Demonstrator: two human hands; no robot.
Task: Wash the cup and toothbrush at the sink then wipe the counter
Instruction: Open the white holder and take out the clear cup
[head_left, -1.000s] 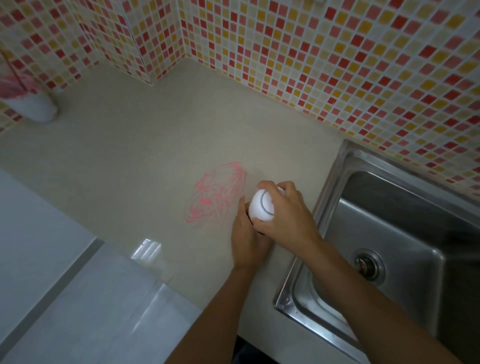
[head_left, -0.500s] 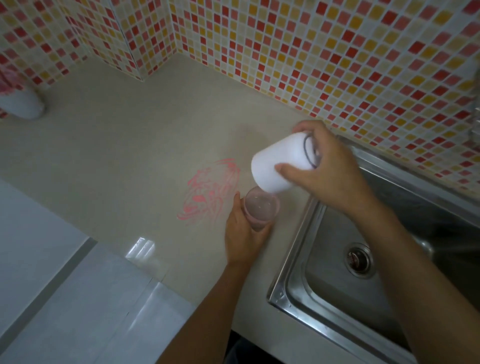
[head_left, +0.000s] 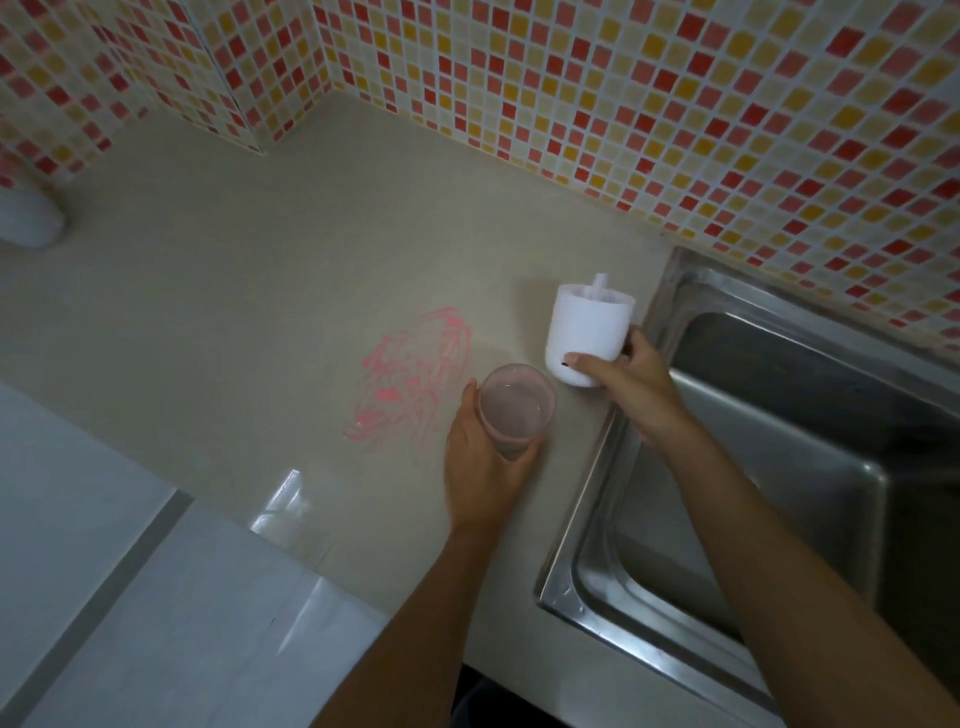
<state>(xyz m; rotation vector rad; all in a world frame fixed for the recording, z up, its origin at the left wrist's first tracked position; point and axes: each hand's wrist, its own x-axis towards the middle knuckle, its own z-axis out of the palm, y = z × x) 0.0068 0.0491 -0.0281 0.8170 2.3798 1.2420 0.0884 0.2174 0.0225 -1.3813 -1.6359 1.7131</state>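
Fingers of our left hand wrap the pink cup, which stands on the tabletop just left of the sink; our right hand grips the white holder upright, just beyond it. We judge the washing not yet begun: the sink looks dry, and the pink scribble beside the cup remains unwiped. Only a white stub shows above the holder; whether that is the toothbrush we cannot tell. No tap or cloth is in view.
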